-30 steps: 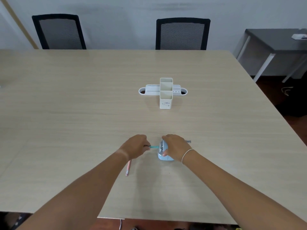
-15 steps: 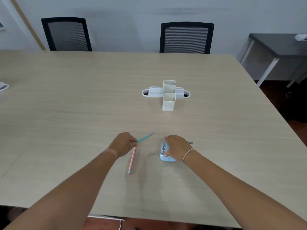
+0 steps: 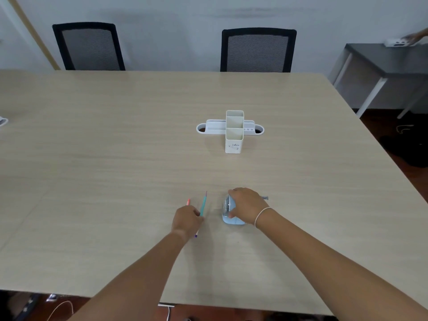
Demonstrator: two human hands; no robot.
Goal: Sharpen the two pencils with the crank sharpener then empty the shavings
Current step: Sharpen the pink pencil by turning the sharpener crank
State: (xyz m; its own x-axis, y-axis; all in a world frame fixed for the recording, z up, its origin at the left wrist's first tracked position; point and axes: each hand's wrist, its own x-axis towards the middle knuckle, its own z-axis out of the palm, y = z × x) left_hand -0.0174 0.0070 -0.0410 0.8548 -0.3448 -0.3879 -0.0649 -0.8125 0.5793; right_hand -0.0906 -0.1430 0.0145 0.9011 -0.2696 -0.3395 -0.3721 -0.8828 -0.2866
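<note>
Both forearms are bare, with no sleeves in view anywhere along them. The left hand [image 3: 187,220] carries no ring, watch or band that can be seen. The right hand [image 3: 246,208] has a thin, pale band looped once around its wrist.

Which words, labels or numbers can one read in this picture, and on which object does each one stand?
"idea": small dark print on the front of the white desk organizer; the last letters are blurred, so this reading is uncertain.
A fainter mark below that word: too blurred to read.
Blue crank sharpener: no readable text.
Teal pencil, pink pencil: none readable.
</note>
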